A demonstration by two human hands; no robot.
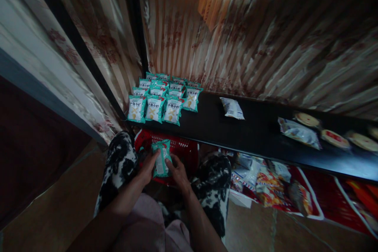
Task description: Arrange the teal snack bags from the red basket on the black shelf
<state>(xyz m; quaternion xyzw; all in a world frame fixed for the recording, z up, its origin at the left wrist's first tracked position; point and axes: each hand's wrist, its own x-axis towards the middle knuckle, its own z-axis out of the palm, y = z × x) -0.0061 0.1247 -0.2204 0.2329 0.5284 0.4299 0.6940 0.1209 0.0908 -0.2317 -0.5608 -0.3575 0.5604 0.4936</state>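
Observation:
Between my two hands is a teal and white snack bag (161, 161), held above a red basket (189, 151) at my knees. My left hand (149, 164) grips the bag's left side, thumb on its face. On the bag's right side, my right hand (178, 169) closes with its thumb pressed on the front. Several matching teal snack bags (154, 108) stand in rows on the left end of the black shelf (206, 124), just beyond my hands. The fingers behind the held bag are hidden.
A white and blue packet (232, 108) lies mid-shelf. Farther right are another packet (299, 132) and several round packaged items (335, 139). Under the shelf, a red basket (315, 204) holds assorted snack bags (268, 183). A striped curtain (183, 47) hangs behind; a dark post (137, 19) rises at the left corner.

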